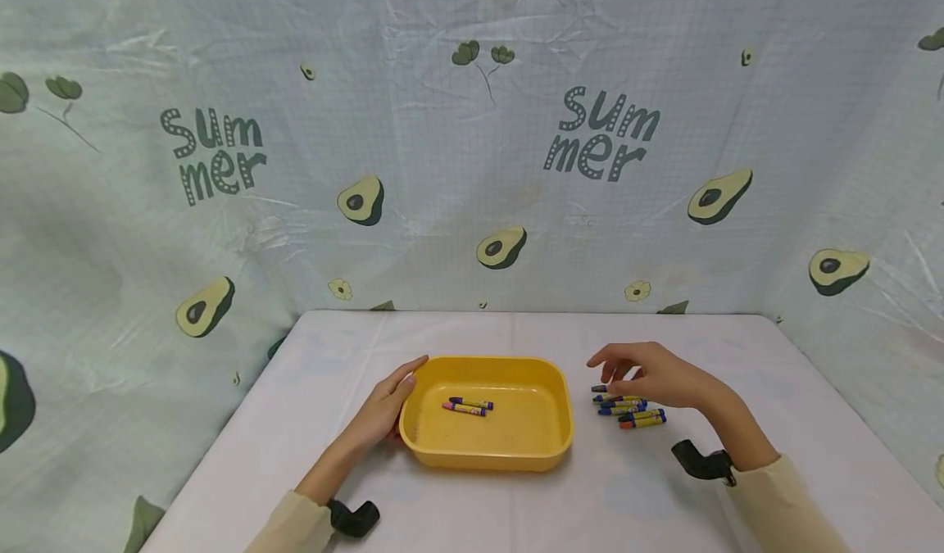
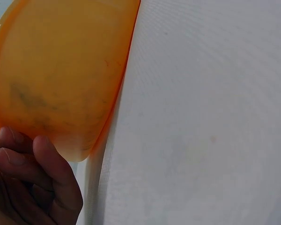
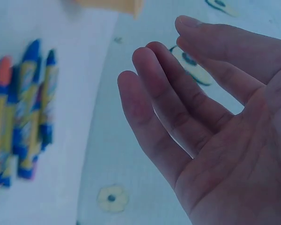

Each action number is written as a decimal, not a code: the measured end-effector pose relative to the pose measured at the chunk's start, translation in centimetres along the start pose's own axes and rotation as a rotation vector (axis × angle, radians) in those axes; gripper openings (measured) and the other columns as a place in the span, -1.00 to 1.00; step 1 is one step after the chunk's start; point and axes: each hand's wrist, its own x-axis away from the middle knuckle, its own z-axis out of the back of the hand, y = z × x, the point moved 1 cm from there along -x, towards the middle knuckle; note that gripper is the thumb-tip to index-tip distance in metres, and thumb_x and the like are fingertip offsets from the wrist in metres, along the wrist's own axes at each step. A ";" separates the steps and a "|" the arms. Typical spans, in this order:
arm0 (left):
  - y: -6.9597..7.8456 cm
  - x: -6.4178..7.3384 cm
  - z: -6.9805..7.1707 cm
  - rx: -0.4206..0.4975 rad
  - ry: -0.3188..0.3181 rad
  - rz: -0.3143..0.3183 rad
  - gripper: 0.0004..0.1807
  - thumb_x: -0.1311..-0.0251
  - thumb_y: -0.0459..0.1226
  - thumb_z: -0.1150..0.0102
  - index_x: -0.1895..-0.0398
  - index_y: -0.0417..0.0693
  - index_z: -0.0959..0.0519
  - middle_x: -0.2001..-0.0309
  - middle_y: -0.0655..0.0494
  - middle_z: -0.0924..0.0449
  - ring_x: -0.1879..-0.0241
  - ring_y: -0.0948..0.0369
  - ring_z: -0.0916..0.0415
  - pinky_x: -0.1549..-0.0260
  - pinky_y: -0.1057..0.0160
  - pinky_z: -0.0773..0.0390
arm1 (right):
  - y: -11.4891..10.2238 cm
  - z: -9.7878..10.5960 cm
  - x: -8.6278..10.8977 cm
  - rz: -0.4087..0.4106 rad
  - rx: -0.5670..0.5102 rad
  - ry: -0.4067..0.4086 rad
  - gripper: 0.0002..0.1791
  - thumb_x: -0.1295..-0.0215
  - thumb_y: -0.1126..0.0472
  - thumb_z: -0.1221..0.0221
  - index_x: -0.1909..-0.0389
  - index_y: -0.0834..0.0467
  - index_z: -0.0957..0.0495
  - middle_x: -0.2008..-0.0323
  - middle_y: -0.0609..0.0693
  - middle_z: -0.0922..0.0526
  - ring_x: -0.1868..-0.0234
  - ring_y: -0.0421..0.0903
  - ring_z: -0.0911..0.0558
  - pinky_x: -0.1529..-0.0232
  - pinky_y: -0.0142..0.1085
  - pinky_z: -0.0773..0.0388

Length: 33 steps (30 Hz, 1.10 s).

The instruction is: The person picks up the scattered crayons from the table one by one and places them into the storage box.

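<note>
A shallow yellow plastic tray (image 1: 527,459) stands on the table, and two crayons (image 1: 465,410) lie inside it, one with a pink tip. My left hand (image 1: 387,403) holds the tray at its left side, thumb at the rim; in the left wrist view several fingertips (image 2: 44,143) meet the outer wall. To the right of the tray, my right hand (image 1: 660,374) hovers over a loose group of crayons (image 1: 642,418) in yellow-and-blue wrappers. Its bent fingers are apart with nothing between them, as the right wrist view shows; the crayons (image 3: 25,117) lie off its fingertips there.
A white cloth covers the table (image 1: 509,508). Behind it and at both sides hangs a pale sheet (image 1: 442,143) printed with avocados and lettering. Black wrist cameras (image 1: 354,519) sit near both beige sleeves (image 1: 785,508).
</note>
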 end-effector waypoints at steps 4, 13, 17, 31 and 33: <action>-0.1 0.0 0.1 0.003 0.007 0.001 -0.45 -0.68 -0.05 0.27 -0.62 0.09 -0.20 0.22 -0.27 -0.58 0.75 0.28 -0.26 0.72 0.34 -0.37 | 1.8 -0.3 1.8 -0.023 -0.016 -0.001 -0.69 -0.37 0.24 -0.32 -0.11 0.09 -0.63 0.16 -0.01 -0.71 0.18 -0.29 -0.62 0.20 -0.37 -0.66; -0.3 -0.1 -0.1 -0.015 0.050 0.006 -0.49 -0.68 -0.09 0.25 -0.59 0.11 -0.28 -0.52 -0.09 -0.35 0.00 0.15 -0.55 0.13 0.54 -0.47 | 4.6 -1.4 3.7 -0.120 0.044 -0.016 -0.73 -0.15 0.32 -0.43 0.13 0.07 -0.67 0.22 -0.12 -0.70 0.23 -0.29 -0.61 0.25 -0.37 -0.61; -0.3 0.0 -0.2 -0.009 0.045 0.010 -0.49 -0.67 -0.09 0.23 -0.59 0.12 -0.28 -0.52 -0.09 -0.35 0.16 0.17 -0.53 0.25 0.45 -0.48 | 5.0 -1.8 3.9 -0.187 0.075 -0.024 -0.72 -0.08 0.34 -0.49 0.21 0.02 -0.68 0.26 -0.16 -0.68 0.23 -0.26 -0.58 0.23 -0.39 -0.59; -0.2 0.1 -0.1 -0.009 0.049 0.011 -0.49 -0.67 -0.07 0.23 -0.59 0.14 -0.28 -0.55 -0.04 -0.32 -0.20 0.07 -0.46 -0.10 0.35 -0.45 | 6.2 -2.7 3.9 -0.233 0.184 0.015 -0.68 -0.01 0.41 -0.48 0.38 -0.03 -0.60 0.39 -0.18 -0.56 0.32 -0.23 -0.46 0.31 -0.37 -0.47; -0.2 0.1 -0.1 -0.010 0.049 0.007 -0.49 -0.67 -0.09 0.23 -0.59 0.13 -0.28 -0.55 -0.04 -0.31 -0.22 0.07 -0.45 -0.18 0.29 -0.44 | 6.2 -2.7 3.8 -0.234 0.206 0.028 -0.68 0.00 0.40 -0.49 0.39 -0.03 -0.60 0.38 -0.18 -0.55 0.32 -0.22 -0.46 0.32 -0.36 -0.47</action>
